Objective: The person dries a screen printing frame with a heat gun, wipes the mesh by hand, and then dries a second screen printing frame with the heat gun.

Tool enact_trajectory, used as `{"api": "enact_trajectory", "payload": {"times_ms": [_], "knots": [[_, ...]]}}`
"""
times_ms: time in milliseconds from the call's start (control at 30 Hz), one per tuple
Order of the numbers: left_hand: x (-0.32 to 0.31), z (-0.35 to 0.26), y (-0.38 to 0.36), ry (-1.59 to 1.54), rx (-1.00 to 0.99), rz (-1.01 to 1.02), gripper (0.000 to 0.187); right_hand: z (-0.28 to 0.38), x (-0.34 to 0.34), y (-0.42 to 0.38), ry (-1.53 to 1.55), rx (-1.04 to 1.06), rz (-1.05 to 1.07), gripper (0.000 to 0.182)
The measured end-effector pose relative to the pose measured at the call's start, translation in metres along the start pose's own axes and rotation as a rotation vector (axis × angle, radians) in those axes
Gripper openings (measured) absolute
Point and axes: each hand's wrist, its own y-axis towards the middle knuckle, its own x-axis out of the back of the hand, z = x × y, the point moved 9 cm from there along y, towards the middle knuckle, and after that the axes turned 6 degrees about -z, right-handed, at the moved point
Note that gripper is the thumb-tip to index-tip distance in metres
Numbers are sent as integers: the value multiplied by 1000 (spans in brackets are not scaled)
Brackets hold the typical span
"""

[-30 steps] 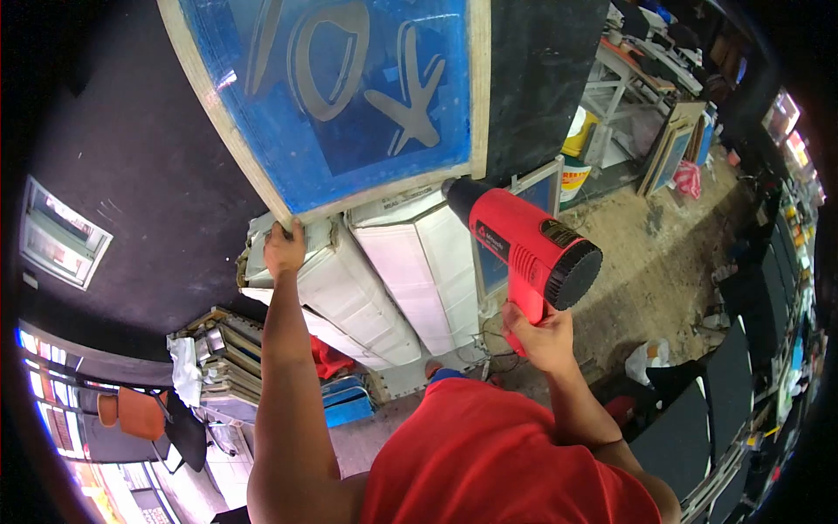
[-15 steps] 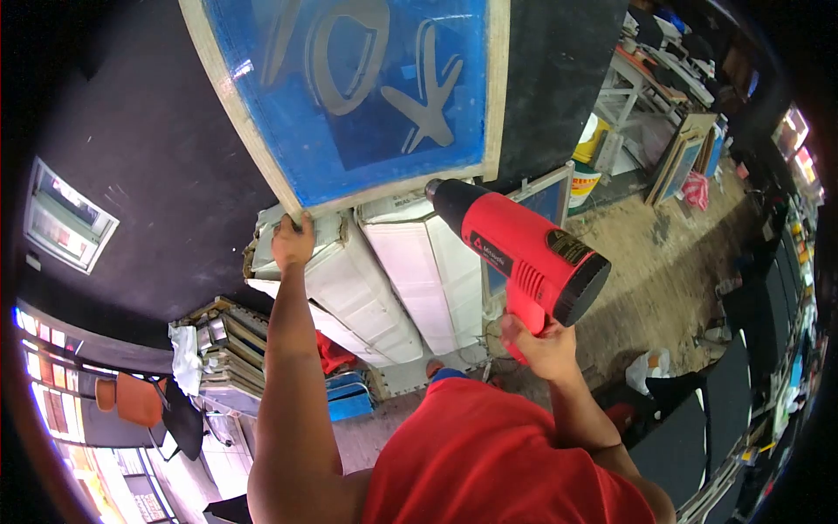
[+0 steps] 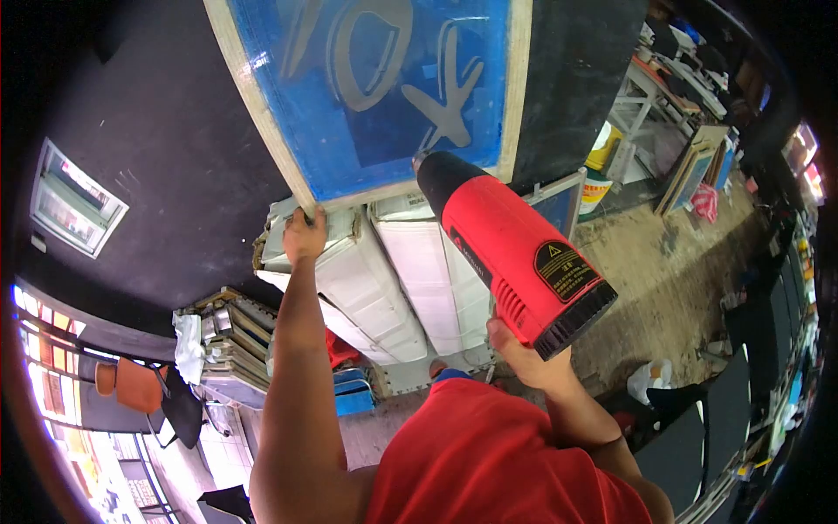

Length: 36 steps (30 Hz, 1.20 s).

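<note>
A red heat gun [image 3: 519, 244] with a black nozzle is in my right hand [image 3: 534, 356], whose fingers wrap around its handle. The metal tip points up and left, in front of the lower edge of a screen printing frame [image 3: 515, 96]. That wooden frame holds blue mesh [image 3: 384, 148] with pale letter shapes, and its top runs out of view. My left hand [image 3: 305, 237] grips the frame's lower left corner; some of its fingers are hidden. Beneath the frame stand tall white cardboard boxes [image 3: 428, 271], which bear its bottom edge.
Several stacked frames [image 3: 236, 349] stand at the left near an orange chair [image 3: 140, 387]. To the right are yellow and white buckets [image 3: 594, 188], leaning frames [image 3: 690, 175] and a worktable [image 3: 655, 83]. Black panels [image 3: 724, 410] line the lower right, beside a plastic bag [image 3: 650, 375].
The heat gun's tip has moved left and up across the frame's lower edge, and its body is tilted more steeply. My left hand keeps its place on the corner; the view has shifted slightly.
</note>
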Motion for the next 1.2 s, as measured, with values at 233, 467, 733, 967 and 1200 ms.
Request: {"api": "enact_trajectory", "payload": {"times_ms": [233,467,733,967,1200], "knots": [[-3,2,0,6,10,-3,52,18,-2,1,-177,197,-70,23],[7,-6,-2,-6,-13,-22,53,-16,-10,-10,177,-110,-47,25],[4,-5,-1,25,-5,1,54,-9,-8,-6,128,-76,-87,24],[4,-6,0,27,-28,-9,54,-2,-7,-4,57,35,-59,25],[1,-2,1,22,-26,-6,54,-10,-9,-9,37,-21,-17,26]]}}
